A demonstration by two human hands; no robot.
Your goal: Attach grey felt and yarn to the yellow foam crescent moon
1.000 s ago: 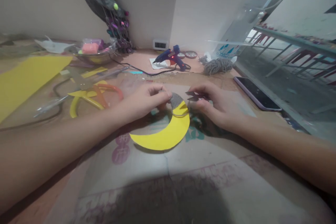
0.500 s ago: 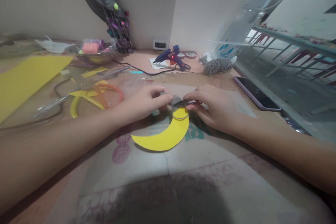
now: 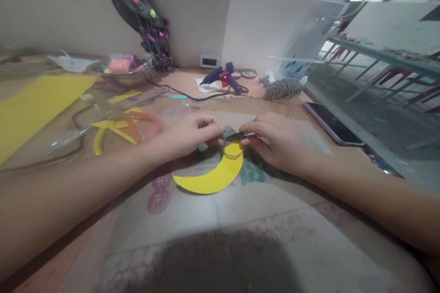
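A yellow paper crescent [image 3: 213, 176] lies on the cardboard sheet [image 3: 220, 219] in front of me, its upper tip wrapped in grey yarn [image 3: 228, 132]. My left hand [image 3: 187, 135] pinches that wrapped tip with closed fingers. From the right, my right hand [image 3: 275, 139] grips small dark scissors [image 3: 242, 136], whose blades point left and meet the yarn at the tip. A thin loop of yarn hangs across the crescent just below the wrapping.
Large scissors with yellow and orange handles [image 3: 127, 128] lie at the left, beside yellow paper sheets [image 3: 37, 105]. A blue glue gun [image 3: 222, 77] with its cord, a bundle of grey yarn [image 3: 282, 87] and a bowl [image 3: 120, 68] stand at the back. A phone [image 3: 332, 123] lies at the right.
My right hand has brought the small scissors leftward from beside the crescent up to the yarn-wrapped tip. The crescent has shifted slightly left under my left hand.
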